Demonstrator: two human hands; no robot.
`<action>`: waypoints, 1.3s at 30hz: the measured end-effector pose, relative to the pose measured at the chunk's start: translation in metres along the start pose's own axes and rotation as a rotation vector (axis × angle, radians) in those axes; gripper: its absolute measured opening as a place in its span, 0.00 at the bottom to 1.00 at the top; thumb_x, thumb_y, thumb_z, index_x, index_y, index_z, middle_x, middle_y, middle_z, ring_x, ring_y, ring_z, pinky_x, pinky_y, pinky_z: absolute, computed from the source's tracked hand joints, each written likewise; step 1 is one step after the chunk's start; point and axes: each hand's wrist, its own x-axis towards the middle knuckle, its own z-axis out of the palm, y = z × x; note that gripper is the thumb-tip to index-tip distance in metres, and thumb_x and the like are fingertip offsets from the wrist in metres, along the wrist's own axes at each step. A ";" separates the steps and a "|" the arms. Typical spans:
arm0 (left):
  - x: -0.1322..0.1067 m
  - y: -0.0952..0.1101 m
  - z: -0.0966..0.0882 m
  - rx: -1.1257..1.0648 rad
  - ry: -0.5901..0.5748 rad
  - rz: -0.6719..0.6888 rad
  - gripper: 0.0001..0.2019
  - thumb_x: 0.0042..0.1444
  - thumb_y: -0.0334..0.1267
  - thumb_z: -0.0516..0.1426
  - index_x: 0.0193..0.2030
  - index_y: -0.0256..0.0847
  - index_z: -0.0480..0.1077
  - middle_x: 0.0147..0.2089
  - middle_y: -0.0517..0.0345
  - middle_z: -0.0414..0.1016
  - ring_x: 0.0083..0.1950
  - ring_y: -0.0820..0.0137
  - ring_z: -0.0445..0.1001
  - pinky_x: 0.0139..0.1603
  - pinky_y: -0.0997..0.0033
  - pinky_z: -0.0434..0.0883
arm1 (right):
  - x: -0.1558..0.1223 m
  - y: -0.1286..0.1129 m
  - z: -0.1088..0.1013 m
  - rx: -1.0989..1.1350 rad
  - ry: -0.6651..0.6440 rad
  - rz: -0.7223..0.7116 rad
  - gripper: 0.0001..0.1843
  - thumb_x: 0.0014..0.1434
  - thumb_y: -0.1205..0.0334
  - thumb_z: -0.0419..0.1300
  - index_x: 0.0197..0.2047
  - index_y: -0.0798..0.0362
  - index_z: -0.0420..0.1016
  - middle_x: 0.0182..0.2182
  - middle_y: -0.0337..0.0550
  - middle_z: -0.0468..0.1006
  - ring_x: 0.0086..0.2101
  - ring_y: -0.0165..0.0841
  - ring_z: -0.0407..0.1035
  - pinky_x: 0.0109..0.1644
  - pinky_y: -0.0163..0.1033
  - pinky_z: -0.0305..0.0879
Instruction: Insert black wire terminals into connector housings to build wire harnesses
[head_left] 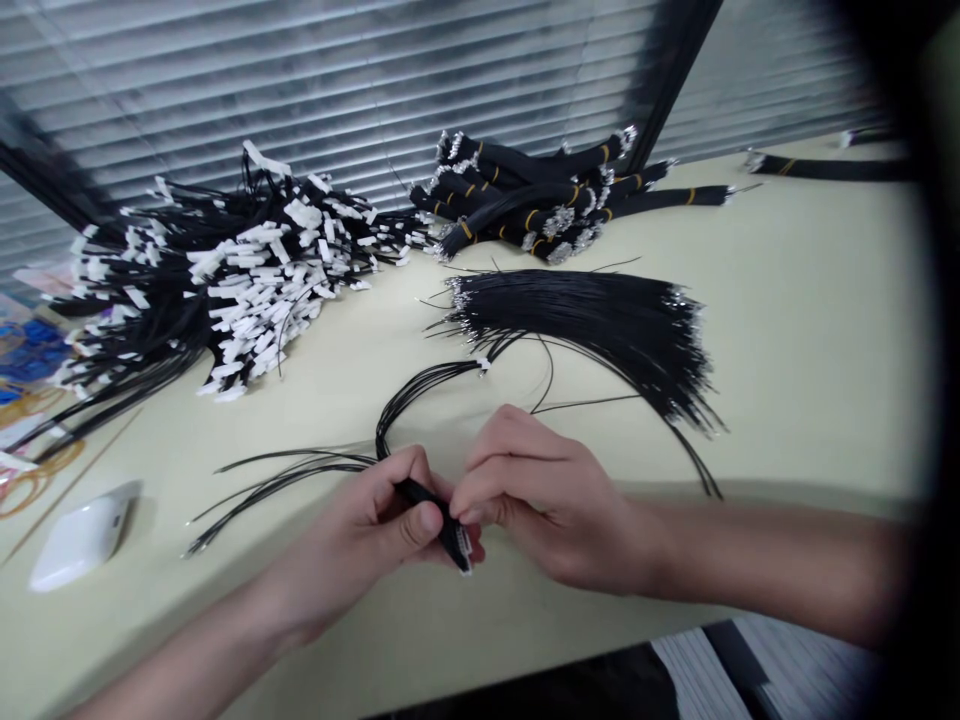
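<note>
Remotely, I see the left hand (379, 510) gripping a black wire bundle (390, 405) over the table (810, 390), the right hand (544, 500) pinching its near end. Any print on the white connectors (259, 305) is too small to read.

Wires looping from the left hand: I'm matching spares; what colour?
The wires are black, showing best in the head view.

slender black wires (383, 425) with smooth, satin plastic insulation, bright silver metal terminals (694, 345) at wire tips, matt white plastic block connectors (255, 320), glossy white rounded plastic case (81, 538), smooth low-sheen cream tabletop (810, 370), semi-gloss grey slatted blinds (337, 80)
</note>
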 end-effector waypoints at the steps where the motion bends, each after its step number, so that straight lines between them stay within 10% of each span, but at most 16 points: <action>1: 0.000 0.000 0.000 0.014 -0.001 0.004 0.07 0.63 0.38 0.54 0.36 0.38 0.64 0.36 0.56 0.76 0.40 0.70 0.74 0.42 0.72 0.68 | 0.000 0.000 0.000 -0.003 0.000 -0.007 0.09 0.58 0.79 0.53 0.33 0.57 0.71 0.29 0.40 0.70 0.31 0.26 0.62 0.40 0.34 0.61; 8: 0.004 -0.001 0.000 0.100 -0.054 -0.002 0.08 0.61 0.36 0.56 0.32 0.38 0.62 0.37 0.55 0.76 0.40 0.71 0.73 0.41 0.72 0.67 | 0.001 0.006 -0.004 -0.044 0.118 0.124 0.08 0.59 0.76 0.55 0.33 0.55 0.70 0.30 0.39 0.68 0.34 0.28 0.63 0.37 0.34 0.62; 22: -0.001 -0.001 -0.006 -0.031 0.005 -0.135 0.06 0.62 0.37 0.56 0.36 0.38 0.66 0.39 0.55 0.76 0.44 0.69 0.74 0.44 0.71 0.68 | -0.002 0.003 -0.005 -0.050 -0.196 0.063 0.09 0.58 0.77 0.52 0.35 0.56 0.70 0.30 0.41 0.68 0.33 0.29 0.60 0.40 0.37 0.59; 39: 0.000 -0.001 -0.004 0.027 0.027 -0.149 0.07 0.60 0.39 0.57 0.35 0.39 0.65 0.37 0.58 0.73 0.41 0.70 0.72 0.41 0.72 0.68 | -0.001 -0.003 -0.007 -0.134 -0.274 0.097 0.10 0.60 0.73 0.49 0.31 0.56 0.70 0.28 0.42 0.68 0.29 0.30 0.58 0.31 0.35 0.56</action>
